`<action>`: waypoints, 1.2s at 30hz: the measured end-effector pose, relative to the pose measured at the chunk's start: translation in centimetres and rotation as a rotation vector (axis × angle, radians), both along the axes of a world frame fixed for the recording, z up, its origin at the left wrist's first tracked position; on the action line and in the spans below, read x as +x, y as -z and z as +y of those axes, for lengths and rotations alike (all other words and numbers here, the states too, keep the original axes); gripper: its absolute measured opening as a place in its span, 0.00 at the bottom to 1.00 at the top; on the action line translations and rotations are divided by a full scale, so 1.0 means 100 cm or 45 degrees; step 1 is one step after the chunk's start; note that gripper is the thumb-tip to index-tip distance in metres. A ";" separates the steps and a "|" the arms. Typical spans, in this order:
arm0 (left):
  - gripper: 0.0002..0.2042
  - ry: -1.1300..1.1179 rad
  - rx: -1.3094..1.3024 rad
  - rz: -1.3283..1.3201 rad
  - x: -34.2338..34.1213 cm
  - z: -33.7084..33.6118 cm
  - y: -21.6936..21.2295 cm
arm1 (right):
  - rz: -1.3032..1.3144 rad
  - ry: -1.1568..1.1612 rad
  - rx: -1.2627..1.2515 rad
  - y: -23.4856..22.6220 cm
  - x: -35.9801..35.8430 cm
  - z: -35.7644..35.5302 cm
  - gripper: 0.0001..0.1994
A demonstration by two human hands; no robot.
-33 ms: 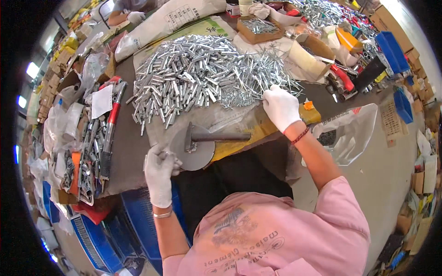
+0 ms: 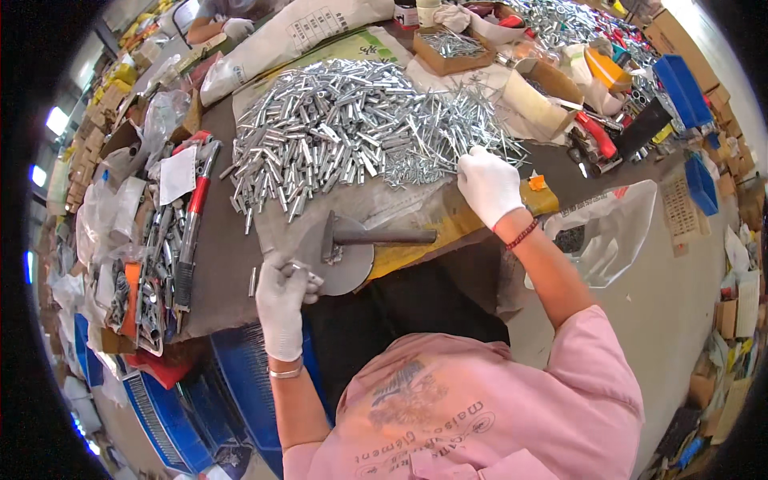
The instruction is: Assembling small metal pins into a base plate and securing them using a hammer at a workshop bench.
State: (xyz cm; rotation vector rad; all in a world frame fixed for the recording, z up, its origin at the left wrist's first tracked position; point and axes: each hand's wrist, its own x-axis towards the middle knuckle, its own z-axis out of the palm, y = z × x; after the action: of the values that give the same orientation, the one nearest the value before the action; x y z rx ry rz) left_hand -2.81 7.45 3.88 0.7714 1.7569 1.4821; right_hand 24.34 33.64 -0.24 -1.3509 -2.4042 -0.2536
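Observation:
My left hand [image 2: 280, 308], in a white glove, pinches a small silver metal sleeve [image 2: 308, 274] over the edge of a round grey plate [image 2: 350, 278]. A hammer [image 2: 384, 237] lies across that plate, its dark handle pointing right. One loose metal sleeve [image 2: 253, 282] rests on the bench just left of my left hand. My right hand [image 2: 490, 186], also gloved, is closed at the right end of a heap of thin metal pins [image 2: 440, 128]. Whatever its fingertips hold is too small to make out. A large pile of silver sleeves [image 2: 320, 132] adjoins the pins.
Hand tools and plastic bags crowd a tray [image 2: 160, 344] at left. To the right hangs a clear plastic bag [image 2: 620, 240]. A cardboard box of pins [image 2: 452, 52], red-handled tool [image 2: 596, 136] and blue bin [image 2: 682, 90] stand farther back. Another person's gloved hand [image 2: 238, 30] shows at far left.
My left hand has shifted slightly right, and the sleeve in its fingers now shows clearly. The loose sleeve beside it is more exposed. My right hand has barely moved.

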 end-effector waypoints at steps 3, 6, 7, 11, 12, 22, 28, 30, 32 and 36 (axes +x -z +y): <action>0.11 0.076 -0.009 -0.001 0.007 -0.005 0.004 | -0.020 -0.066 -0.018 -0.007 0.003 -0.001 0.04; 0.09 0.116 -0.037 0.093 0.000 -0.011 0.026 | -0.100 -0.081 -0.116 -0.031 0.012 -0.011 0.03; 0.07 0.086 -0.035 0.098 0.002 -0.011 0.024 | -0.153 -0.047 -0.187 -0.040 0.015 -0.015 0.05; 0.07 0.168 0.038 0.657 -0.004 -0.013 0.024 | -0.018 -0.215 -0.173 -0.065 0.027 -0.024 0.02; 0.07 0.178 0.033 0.825 -0.001 -0.012 0.019 | -0.022 -0.225 -0.178 -0.068 0.026 -0.024 0.02; 0.05 0.227 0.067 1.052 -0.003 -0.007 0.019 | 0.334 -0.757 -0.412 -0.053 -0.027 -0.064 0.04; 0.05 0.217 0.034 1.084 -0.006 -0.012 0.028 | 0.134 -1.006 -0.464 -0.029 -0.078 -0.128 0.14; 0.06 0.181 0.089 1.146 -0.007 -0.013 0.031 | 0.175 -1.012 -0.411 -0.022 -0.086 -0.127 0.10; 0.06 0.177 0.092 1.121 -0.006 -0.013 0.029 | 0.194 -0.990 -0.452 -0.020 -0.091 -0.125 0.07; 0.07 0.197 0.072 1.094 -0.010 -0.014 0.033 | 0.205 -0.984 -0.499 -0.018 -0.100 -0.120 0.01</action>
State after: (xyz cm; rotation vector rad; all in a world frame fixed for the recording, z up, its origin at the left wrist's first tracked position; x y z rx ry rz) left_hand -3.85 6.09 0.53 1.7105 2.1741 1.1629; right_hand 14.37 21.59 1.55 -0.4432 -2.6994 0.5292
